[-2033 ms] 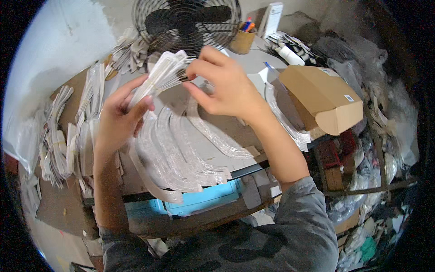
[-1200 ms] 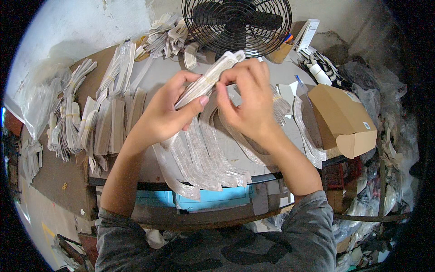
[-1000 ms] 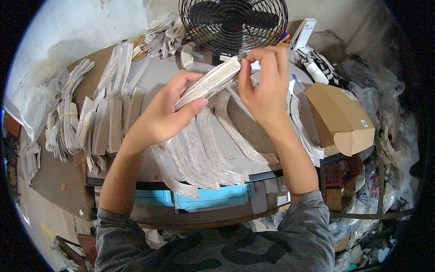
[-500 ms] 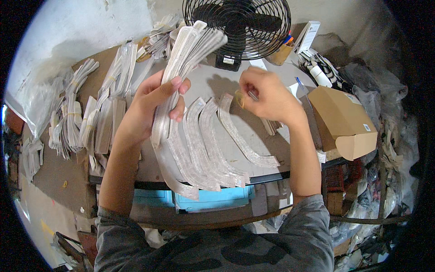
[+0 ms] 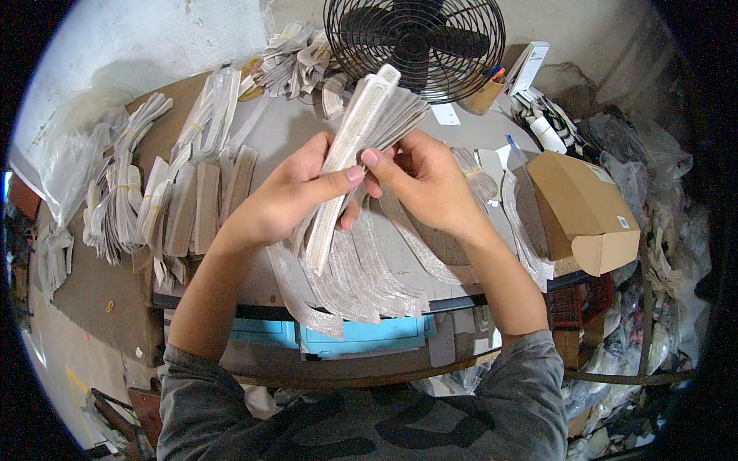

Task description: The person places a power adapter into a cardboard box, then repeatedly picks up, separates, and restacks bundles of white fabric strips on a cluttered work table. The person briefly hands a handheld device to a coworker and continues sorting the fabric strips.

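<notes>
A thick bundle of pale, glittery strips (image 5: 361,123) is held upright and tilted right above the table, its upper ends fanned out. My left hand (image 5: 288,192) is closed round its lower part, thumb across the front. From the right side my right hand (image 5: 434,184) grips the same bundle, its thumb close to the left thumb; some of its fingers are hidden behind the strips. Beneath both hands, several loose curved strips (image 5: 365,280) lie side by side, their lower ends reaching the table's front edge. No rubber band can be made out in my right hand now.
Tied bundles (image 5: 123,196) and stacked strips (image 5: 188,203) cover the left of the table (image 5: 269,138). A black fan (image 5: 411,50) stands at the back. To the right are a banded strip roll (image 5: 477,180), loose strips (image 5: 526,230) and an open cardboard box (image 5: 588,207).
My right hand, earlier apart with a yellowish rubber band at its fingers, has moved left onto the bundle. My left hand has brought the bundle rightward. The banded roll and right-hand strips now show.
</notes>
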`<state>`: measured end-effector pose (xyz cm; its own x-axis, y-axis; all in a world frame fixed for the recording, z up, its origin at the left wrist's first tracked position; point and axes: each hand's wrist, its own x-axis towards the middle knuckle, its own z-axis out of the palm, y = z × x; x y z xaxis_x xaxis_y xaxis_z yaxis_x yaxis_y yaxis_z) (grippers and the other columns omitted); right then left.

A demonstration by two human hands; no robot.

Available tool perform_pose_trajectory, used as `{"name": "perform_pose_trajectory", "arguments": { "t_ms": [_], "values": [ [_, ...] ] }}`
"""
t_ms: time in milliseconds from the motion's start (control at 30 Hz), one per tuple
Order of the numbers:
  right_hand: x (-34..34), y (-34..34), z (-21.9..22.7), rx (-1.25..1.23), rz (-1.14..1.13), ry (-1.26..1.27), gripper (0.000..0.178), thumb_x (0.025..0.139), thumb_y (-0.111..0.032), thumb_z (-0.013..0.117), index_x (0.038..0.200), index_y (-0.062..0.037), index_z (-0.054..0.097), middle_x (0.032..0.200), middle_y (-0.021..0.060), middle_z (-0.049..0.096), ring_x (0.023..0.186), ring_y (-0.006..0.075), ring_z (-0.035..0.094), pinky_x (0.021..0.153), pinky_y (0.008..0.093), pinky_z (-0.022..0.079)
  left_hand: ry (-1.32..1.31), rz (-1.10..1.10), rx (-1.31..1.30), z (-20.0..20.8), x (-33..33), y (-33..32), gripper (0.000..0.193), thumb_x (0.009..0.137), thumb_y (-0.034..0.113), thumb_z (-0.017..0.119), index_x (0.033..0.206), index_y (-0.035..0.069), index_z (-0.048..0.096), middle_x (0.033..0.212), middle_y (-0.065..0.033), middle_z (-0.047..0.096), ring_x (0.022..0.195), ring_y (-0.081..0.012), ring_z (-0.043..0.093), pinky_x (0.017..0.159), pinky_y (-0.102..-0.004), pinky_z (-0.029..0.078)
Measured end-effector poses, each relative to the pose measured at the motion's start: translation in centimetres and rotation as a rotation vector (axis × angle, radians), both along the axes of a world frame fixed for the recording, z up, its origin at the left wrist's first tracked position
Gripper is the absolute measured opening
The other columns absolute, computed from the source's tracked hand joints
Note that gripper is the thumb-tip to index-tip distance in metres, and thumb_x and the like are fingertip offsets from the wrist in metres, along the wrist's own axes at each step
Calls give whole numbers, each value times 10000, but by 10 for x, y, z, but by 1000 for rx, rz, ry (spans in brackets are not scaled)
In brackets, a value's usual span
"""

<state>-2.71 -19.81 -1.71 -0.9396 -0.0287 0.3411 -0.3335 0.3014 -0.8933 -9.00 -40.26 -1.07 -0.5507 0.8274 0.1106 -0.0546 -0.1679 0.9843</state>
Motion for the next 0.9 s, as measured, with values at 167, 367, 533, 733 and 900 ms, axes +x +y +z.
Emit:
{"name": "perform_pose_trajectory", "arguments": {
  "t_ms": [167, 367, 533, 733, 900],
  "values": [
    [9, -12, 6, -270, 91, -68, 187, 1047, -200, 638, 1119, -28, 644, 752, -7, 624, 629, 73, 567, 552, 251, 455, -58, 22, 12, -9, 2, 0, 484, 1045, 260, 575, 1412, 27, 361, 1050, -173, 661, 693, -216, 656, 621, -340, 550],
    [11, -5, 13, -362, 187, -237, 164, 1078, -205, 564, 1127, -56, 610, 759, -13, 607, 600, 55, 507, 499, 231, 357, -164, -27, 65, -8, 2, -4, 584, 1038, 372, 521, 1493, 65, 323, 1085, -221, 669, 735, -305, 703, 648, -389, 586],
    [9, -1, 11, -352, 186, -251, 169, 1082, -222, 555, 1119, -63, 599, 736, -25, 580, 586, 55, 486, 501, 229, 357, -175, -54, 128, -10, 0, -1, 614, 1034, 416, 497, 1495, 35, 359, 1079, -235, 693, 765, -319, 727, 681, -407, 619],
    [7, 2, 6, -386, 210, -238, 220, 1074, -282, 594, 1112, -66, 599, 727, -29, 574, 579, 55, 480, 501, 228, 368, -239, -75, 129, -6, 0, 1, 598, 1045, 409, 475, 1473, -2, 395, 1092, -240, 698, 795, -316, 740, 733, -419, 642],
    [10, -6, 13, -375, 143, -294, 268, 1045, -316, 654, 1106, -59, 616, 729, -27, 583, 588, 45, 507, 494, 216, 383, -235, -98, 89, -11, -1, 0, 564, 1054, 333, 489, 1491, 2, 361, 1128, -238, 690, 834, -330, 745, 762, -440, 646]
  ]
}}
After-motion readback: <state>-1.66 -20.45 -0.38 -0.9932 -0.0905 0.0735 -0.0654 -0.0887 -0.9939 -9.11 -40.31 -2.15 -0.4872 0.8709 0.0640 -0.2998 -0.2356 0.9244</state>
